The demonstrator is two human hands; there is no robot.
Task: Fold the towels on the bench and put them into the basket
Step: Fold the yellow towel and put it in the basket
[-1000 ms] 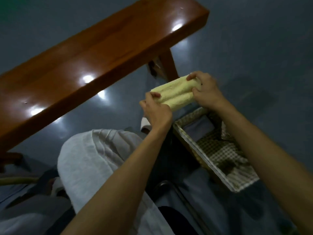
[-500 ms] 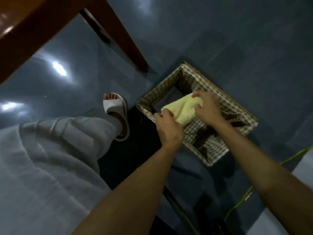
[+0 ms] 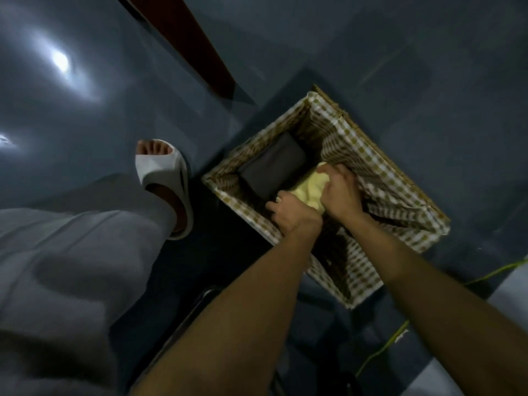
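Note:
A folded yellow towel (image 3: 310,187) sits low inside the basket (image 3: 380,172), a wicker box with a brown-and-white checked liner on the floor. My left hand (image 3: 291,212) grips the towel's near end and my right hand (image 3: 340,187) grips its far side, both down inside the basket. A folded dark grey towel (image 3: 271,164) lies in the basket's left part, right beside the yellow one. The hands hide most of the yellow towel.
One brown bench leg (image 3: 185,41) slants across the top, close to the basket's far corner. My foot in a white slipper (image 3: 163,178) and a grey trouser leg (image 3: 71,267) are at the left. A green cord (image 3: 383,350) trails over the floor at the lower right.
Both hands have carried the yellow towel from in front of the bench down into the basket. The view has tipped downward, so the bench top has left the picture.

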